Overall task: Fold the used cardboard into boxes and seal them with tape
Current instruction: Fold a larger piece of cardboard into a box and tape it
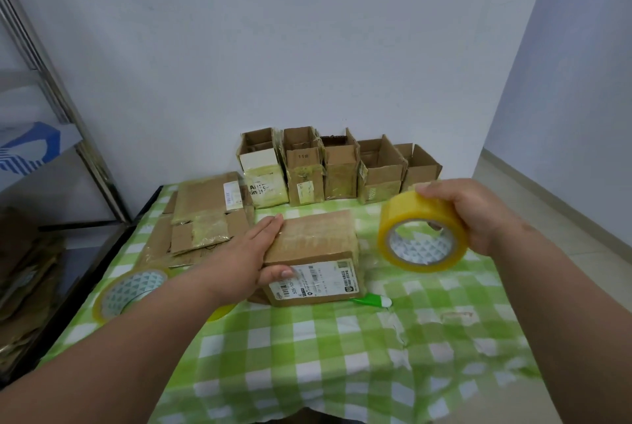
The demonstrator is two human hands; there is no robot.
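A closed brown cardboard box (314, 246) with a white shipping label on its near side stands in the middle of the table. My left hand (254, 259) lies flat against the box's left side, fingers straight on top and thumb on the labelled face. My right hand (468, 215) grips a roll of yellowish clear tape (422, 235) held in the air to the right of the box. A second tape roll (126, 290) lies on the table at the left, partly hidden by my left forearm.
Several open folded boxes (338, 167) stand in a row against the back wall. Flattened cardboard (201, 215) is piled at the back left. A green-and-white cutter (371, 301) lies by the box's near right corner. The table has a green checked cloth (325, 355). A metal shelf (51, 150) stands left.
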